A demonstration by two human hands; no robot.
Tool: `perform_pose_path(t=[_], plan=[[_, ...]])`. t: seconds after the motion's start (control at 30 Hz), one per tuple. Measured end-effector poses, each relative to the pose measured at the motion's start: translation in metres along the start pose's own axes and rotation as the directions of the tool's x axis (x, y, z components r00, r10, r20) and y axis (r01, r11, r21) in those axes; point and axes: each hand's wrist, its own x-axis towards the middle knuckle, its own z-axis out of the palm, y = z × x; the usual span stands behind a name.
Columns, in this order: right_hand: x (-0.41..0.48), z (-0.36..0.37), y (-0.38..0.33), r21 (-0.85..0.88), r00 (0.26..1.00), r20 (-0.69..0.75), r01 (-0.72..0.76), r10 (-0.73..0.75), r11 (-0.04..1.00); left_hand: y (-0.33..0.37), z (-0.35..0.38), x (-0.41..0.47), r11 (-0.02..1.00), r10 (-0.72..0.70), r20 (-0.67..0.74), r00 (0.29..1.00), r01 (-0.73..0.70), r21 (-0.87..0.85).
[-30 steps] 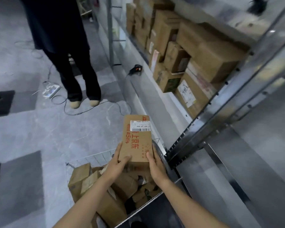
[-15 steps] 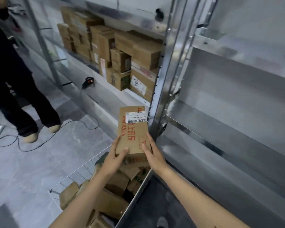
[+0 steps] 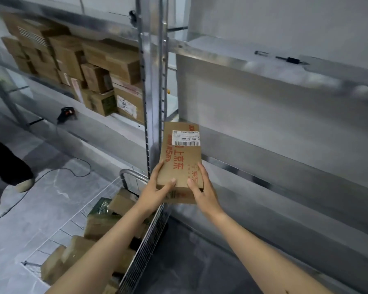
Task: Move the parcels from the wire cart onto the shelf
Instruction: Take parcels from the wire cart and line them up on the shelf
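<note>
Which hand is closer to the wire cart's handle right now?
Left. The left hand holds the parcel by its left edge, just right of the handle; the right hand holds the opposite edge, farther from it.

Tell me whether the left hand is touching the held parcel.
Touching. Head view: the left hand grips the parcel, thumb on its printed face, fingers along its side edge.

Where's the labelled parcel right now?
Head view, centre: the parcel is held in the air between the left hand and right hand, just right of the shelf upright, by the cart's far corner.
</note>
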Motion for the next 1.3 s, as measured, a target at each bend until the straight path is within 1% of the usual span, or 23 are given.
perform_pose_path(t=[0.2, 0.3, 0.43, 0.7, 0.83, 0.97, 1.1, 1.3], plan=[[-0.038, -0.088, 0.023, -0.003, 0.997, -0.074, -0.031, 0.031, 1.0, 0.022, 0.086, -0.016, 0.999, 0.022, 0.098, 0.995, -0.025, 0.024], [-0.061, -0.136, 0.033, 0.023, 0.994, -0.095, -0.046, 0.048, 0.999, 0.031, 0.135, -0.028, 0.999, 0.03, 0.137, 0.99, -0.035, 0.038], [-0.097, -0.197, 0.045, 0.026, 0.989, -0.141, -0.044, 0.048, 0.999, 0.041, 0.198, -0.044, 0.994, 0.085, 0.204, 0.975, -0.097, 0.048], [-0.17, -0.304, 0.078, 0.067, 0.962, -0.267, -0.034, 0.051, 0.997, 0.065, 0.32, -0.071, 0.964, 0.182, 0.349, 0.919, -0.237, 0.121], [-0.208, -0.347, 0.091, 0.099, 0.935, -0.346, -0.048, 0.08, 0.994, 0.074, 0.372, -0.088, 0.951, 0.202, 0.414, 0.887, -0.278, 0.132], [-0.239, -0.386, 0.105, 0.14, 0.897, -0.433, -0.033, 0.091, 0.99, 0.084, 0.419, -0.106, 0.932, 0.241, 0.43, 0.87, -0.331, 0.146], [-0.267, -0.419, 0.115, 0.175, 0.862, -0.493, -0.034, 0.118, 0.984, 0.093, 0.463, -0.117, 0.922, 0.252, 0.475, 0.843, -0.358, 0.148], [-0.295, -0.466, 0.132, 0.17, 0.815, -0.56, -0.06, 0.147, 0.984, 0.103, 0.521, -0.125, 0.912, 0.257, 0.529, 0.809, -0.384, 0.143]])
